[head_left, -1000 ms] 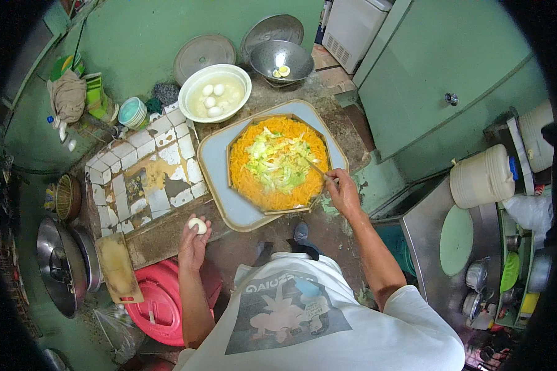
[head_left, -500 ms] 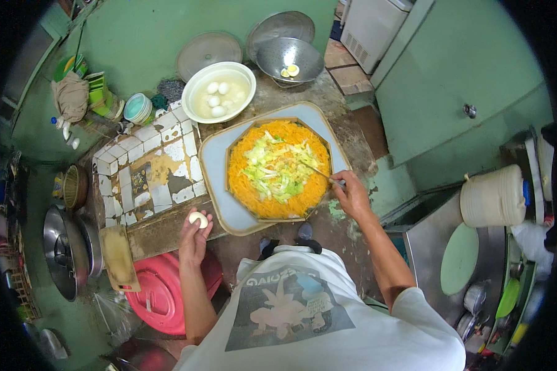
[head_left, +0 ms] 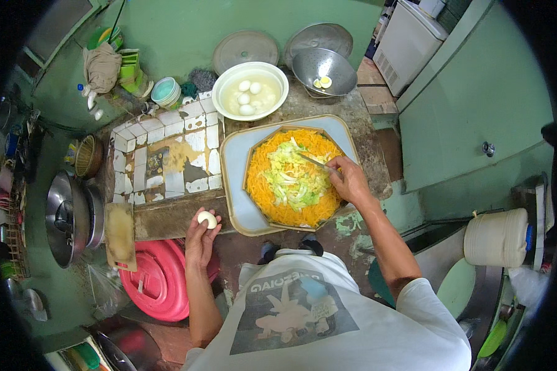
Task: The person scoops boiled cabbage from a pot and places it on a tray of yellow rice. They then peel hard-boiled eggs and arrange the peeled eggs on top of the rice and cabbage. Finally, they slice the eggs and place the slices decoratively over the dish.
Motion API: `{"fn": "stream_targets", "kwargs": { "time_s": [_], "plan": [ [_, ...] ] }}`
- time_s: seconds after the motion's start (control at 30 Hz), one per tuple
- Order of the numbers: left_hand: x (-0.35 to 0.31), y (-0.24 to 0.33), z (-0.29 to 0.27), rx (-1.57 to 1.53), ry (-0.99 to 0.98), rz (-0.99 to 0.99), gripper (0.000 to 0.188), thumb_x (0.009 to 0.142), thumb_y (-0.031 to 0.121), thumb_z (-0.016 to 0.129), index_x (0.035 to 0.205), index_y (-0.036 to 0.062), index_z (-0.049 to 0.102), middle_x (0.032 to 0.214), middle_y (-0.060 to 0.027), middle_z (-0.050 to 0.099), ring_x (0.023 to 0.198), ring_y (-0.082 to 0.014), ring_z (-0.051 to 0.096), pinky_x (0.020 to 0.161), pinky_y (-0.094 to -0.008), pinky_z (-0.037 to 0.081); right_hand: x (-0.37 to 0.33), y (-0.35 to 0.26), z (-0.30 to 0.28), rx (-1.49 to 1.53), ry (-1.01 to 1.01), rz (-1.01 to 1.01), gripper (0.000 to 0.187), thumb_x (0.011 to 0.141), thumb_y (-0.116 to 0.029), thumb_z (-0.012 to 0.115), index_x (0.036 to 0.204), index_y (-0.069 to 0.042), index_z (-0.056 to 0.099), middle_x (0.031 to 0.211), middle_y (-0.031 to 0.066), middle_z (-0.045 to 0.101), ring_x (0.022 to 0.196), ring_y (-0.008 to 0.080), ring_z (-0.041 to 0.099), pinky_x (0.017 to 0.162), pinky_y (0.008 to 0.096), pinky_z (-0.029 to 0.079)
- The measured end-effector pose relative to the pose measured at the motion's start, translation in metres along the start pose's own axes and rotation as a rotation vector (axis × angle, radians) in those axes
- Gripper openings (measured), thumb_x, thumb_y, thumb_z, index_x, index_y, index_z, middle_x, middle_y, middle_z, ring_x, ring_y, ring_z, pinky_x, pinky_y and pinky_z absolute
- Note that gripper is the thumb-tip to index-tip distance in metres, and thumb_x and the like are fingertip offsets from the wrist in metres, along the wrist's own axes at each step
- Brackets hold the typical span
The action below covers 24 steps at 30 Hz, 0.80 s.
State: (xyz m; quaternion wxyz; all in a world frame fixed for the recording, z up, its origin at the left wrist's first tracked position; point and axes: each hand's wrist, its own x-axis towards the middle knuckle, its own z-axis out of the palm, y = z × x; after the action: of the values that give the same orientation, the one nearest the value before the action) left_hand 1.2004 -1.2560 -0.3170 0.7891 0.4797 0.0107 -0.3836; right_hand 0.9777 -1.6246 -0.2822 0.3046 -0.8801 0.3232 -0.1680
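Note:
In my left hand (head_left: 199,238) is a whole peeled boiled egg (head_left: 208,217), held in the fingers off the counter's front edge. My right hand (head_left: 348,179) grips a knife (head_left: 314,161) by its handle. The blade reaches left over the chopped pale-green leaves (head_left: 284,195), its tip at or just above them; contact is unclear. These leaves lie on orange noodle-like strands (head_left: 263,207) that fill an eight-sided tray (head_left: 247,162). Under it sits a larger pale-blue tray (head_left: 238,204) with a tan rim.
Behind the trays, a white basin (head_left: 282,102) holds several peeled eggs in cloudy water. Right of it, a metal colander (head_left: 340,68) contains egg halves. A tiled recess (head_left: 179,127) lies left. Below the counter stand a cutting board (head_left: 120,232) and a red lidded tub (head_left: 161,284).
The view has shifted, so the counter appears farther right. My right hand has moved the knife toward the far part of the leaves. The left hand still holds the egg.

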Motion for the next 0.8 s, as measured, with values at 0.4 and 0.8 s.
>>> {"fn": "stream_targets", "kwargs": {
  "time_s": [0.4, 0.8],
  "plan": [
    [-0.004, -0.008, -0.013, -0.048, 0.014, -0.064, 0.048, 0.097, 0.011, 0.06, 0.14, 0.0024, 0.04, 0.127, -0.0169, 0.059, 0.111, -0.0299, 0.064, 0.094, -0.0383, 0.056, -0.006, -0.003, -0.001, -0.01, 0.053, 0.024, 0.016, 0.086, -0.011, 0.062, 0.101, -0.005, 0.062, 0.098, 0.0175, 0.064, 0.093, 0.038, 0.063, 0.08, 0.0466, 0.05],
    [0.021, -0.005, 0.003, 0.027, -0.104, -0.118, 0.051, 0.096, 0.013, 0.062, 0.141, 0.0043, 0.041, 0.129, -0.017, 0.059, 0.111, -0.0293, 0.064, 0.092, -0.0366, 0.057, -0.014, 0.017, -0.011, -0.038, 0.189, 0.149, 0.02, 0.086, -0.013, 0.063, 0.103, -0.004, 0.061, 0.098, 0.0183, 0.063, 0.093, 0.0392, 0.062, 0.08, 0.0467, 0.049]
  ]
}}
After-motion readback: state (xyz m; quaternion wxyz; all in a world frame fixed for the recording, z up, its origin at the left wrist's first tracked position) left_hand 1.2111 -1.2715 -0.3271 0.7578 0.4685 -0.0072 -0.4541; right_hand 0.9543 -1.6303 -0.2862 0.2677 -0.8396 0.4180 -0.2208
